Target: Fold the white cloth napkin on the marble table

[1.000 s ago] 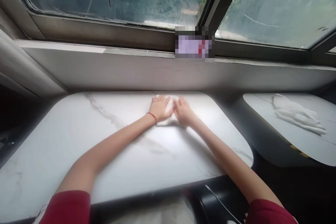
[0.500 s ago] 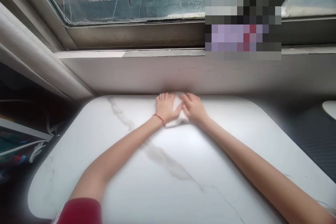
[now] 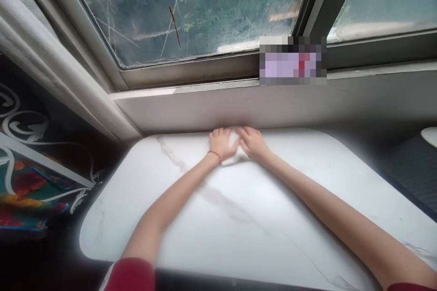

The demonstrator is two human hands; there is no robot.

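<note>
1. I am leaning over a white marble-patterned table set against a grey wall under a window; the glass is streaked and shows greenery outside.
2. At far left, below the table's edge, lies a dark cloth with white scrolls and bright flowers, beside a pale curtain hanging along the window frame.
3. My left hand, a thin red string bracelet at its wrist, lies flat with fingers spread, pressing on the left part of a small white cloth.
4. That cloth sits at the table's far edge, just beside the wall, mostly hidden under both hands.
5. My right hand lies flat too, fingers touching the left hand's, pressing on the cloth's right part. Neither hand is clenched; both rest open, palms down.
6. Since a second ago the hands and cloth have slid further from me, toward the wall, and my view has swung left: the second table with the white cloth on it has dropped out, leaving only a pale sliver at right.
7. I judge the wiping stroke has reached the table's back edge.
</note>
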